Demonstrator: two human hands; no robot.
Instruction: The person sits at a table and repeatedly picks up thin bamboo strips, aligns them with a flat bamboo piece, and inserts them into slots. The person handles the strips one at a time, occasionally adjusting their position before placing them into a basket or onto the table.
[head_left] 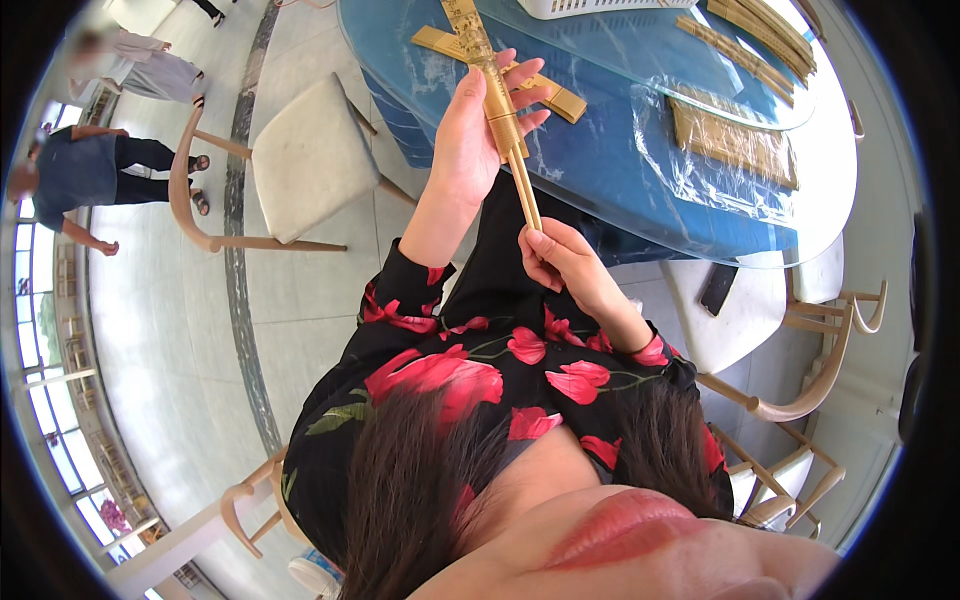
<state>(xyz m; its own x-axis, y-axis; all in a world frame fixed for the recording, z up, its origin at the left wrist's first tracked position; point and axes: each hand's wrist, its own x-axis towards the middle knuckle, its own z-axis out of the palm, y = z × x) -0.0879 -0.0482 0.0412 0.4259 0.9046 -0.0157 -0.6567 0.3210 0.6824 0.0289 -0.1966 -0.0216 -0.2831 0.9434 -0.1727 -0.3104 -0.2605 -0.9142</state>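
Observation:
In my left hand [472, 135] lies a long gold printed chopstick sleeve [497, 100], gripped under the thumb, with the other fingers stretched out behind it. A pair of pale wooden chopsticks [521, 185] sticks partly out of the sleeve's near end. My right hand [560, 258] is closed round the free ends of the chopsticks. Both hands are just off the near edge of the blue-covered table [610, 170]. Under the raised sleeve, another flat gold sleeve [565, 103] lies slantwise on the table.
A white plastic basket [590, 8] stands at the table's far side. Gold sleeves [740, 60] lie piled at the far right, near a bundle in clear plastic wrap [735, 145]. A phone [718, 288] rests on the right chair. Another chair [310, 160] and two people are at left.

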